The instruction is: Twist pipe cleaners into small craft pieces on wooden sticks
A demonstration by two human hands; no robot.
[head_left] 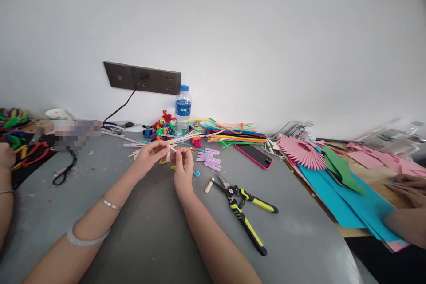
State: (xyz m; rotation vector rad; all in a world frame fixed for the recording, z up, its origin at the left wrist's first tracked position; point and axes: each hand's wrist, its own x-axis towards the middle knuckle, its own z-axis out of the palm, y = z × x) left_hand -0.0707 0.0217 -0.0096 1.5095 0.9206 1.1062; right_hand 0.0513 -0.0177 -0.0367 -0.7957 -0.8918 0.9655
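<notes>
My left hand [151,157] and my right hand [183,166] meet above the grey table, fingertips pinched on a cream pipe cleaner [171,147]. Part of it hangs down between the hands; my fingers hide the rest. Several folded lilac pipe cleaners [209,159] lie just right of my right hand. Closer to me, a short cream folded piece [209,185] rests by the tip of the yellow-and-black shears [238,197], whose blades are spread. Small yellow and blue pipe cleaner bits [196,173] are scattered near my hands.
Behind my hands stand a water bottle [183,111] and a pile of coloured pipe cleaners [233,133]. A pink-edged phone [254,156] lies to the right. Beyond it are blue paper sheets [339,195] and another person's hand [408,213]. Another hand [5,155] shows at far left.
</notes>
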